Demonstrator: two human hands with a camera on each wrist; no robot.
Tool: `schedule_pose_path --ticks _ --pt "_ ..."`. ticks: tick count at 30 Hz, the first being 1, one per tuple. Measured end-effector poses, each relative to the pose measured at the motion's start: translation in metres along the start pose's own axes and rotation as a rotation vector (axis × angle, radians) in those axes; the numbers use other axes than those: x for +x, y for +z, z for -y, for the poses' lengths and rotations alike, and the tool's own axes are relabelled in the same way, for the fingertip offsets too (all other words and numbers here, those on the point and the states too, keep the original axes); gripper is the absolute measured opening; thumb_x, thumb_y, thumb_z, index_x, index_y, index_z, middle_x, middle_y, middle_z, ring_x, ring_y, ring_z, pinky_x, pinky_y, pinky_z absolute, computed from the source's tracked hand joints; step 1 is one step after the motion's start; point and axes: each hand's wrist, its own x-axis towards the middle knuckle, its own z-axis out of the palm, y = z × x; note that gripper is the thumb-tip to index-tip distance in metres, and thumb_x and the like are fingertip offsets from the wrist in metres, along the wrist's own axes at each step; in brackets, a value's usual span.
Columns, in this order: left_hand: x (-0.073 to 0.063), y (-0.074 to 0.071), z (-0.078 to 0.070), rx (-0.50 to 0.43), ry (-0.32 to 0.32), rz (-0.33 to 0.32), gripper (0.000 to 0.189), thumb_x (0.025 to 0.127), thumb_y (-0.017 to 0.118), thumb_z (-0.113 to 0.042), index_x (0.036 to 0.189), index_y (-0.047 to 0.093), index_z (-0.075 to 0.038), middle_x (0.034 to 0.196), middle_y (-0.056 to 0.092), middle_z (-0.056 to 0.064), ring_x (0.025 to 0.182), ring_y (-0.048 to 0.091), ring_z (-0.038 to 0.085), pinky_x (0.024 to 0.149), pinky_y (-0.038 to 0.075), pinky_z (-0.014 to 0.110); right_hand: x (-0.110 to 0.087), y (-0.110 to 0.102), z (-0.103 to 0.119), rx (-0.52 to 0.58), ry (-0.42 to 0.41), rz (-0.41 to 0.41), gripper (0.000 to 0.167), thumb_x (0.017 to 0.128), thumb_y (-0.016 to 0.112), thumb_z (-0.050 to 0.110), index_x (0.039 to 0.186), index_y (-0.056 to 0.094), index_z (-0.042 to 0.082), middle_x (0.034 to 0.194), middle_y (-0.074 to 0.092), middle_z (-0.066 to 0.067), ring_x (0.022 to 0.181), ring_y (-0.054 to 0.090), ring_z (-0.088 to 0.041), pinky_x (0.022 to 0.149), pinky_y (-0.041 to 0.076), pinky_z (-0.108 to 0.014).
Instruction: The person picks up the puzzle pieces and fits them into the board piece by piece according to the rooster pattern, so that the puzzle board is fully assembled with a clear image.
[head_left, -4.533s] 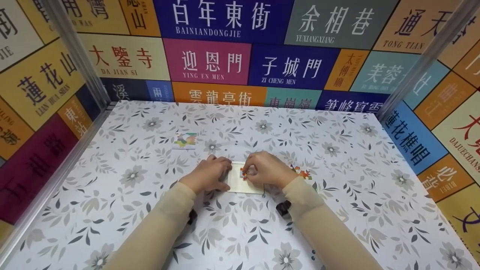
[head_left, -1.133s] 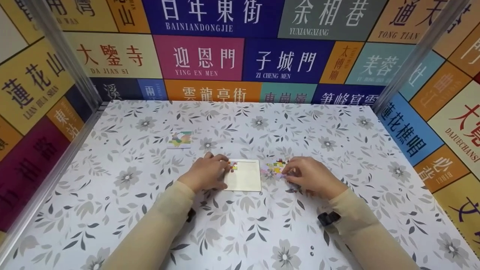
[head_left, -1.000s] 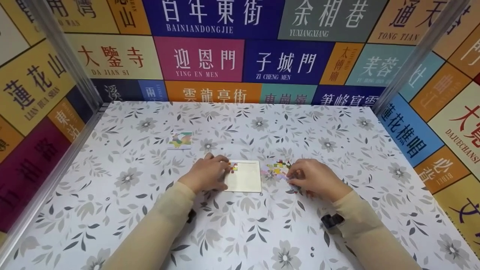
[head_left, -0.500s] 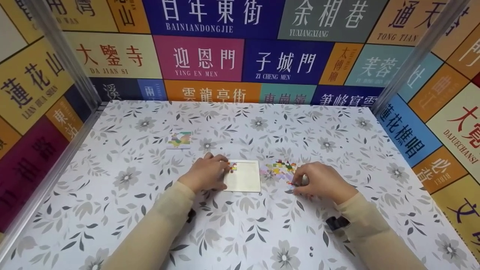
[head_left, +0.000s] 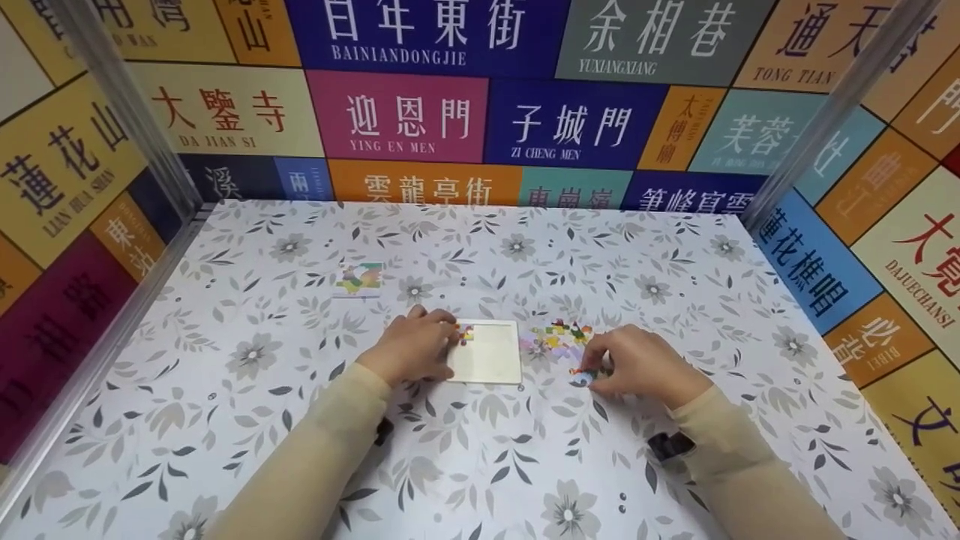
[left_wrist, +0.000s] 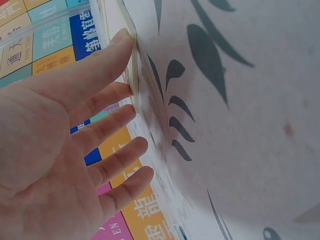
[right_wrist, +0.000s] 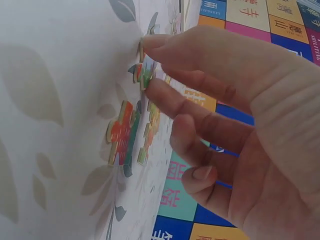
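White floral tabletop bears puzzle pieces (lettered, many-coloured wall behind).

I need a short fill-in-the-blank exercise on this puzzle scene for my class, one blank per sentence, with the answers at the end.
1. The left hand touches the ____ edge of the cream tray.
2. Seen from above, a loose pile of puzzle pieces lies to the ____ of the tray.
3. The right hand holds one piece between a finger and the ____.
4. The white tabletop is patterned with leaves and ____.

Answers: left; right; thumb; flowers.
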Motion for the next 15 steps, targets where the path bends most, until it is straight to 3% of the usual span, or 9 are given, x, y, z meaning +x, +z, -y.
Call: schedule_pose_path --ticks 15 --pt "-0.002 -0.001 0.0 -0.012 0.013 -0.001 0.048 0.083 0.087 -0.034 0.125 0.073 -0.018 0.153 0.054 0.004 0.129 0.049 0.035 0.104 0.046 0.055 0.011 0.004 0.003 0.029 -0.182 -0.076 0.016 0.079 0.086 0.016 0.095 0.082 0.019 0.089 0.074 0.004 0.072 0.062 -0.017 0.064 0.049 -0.026"
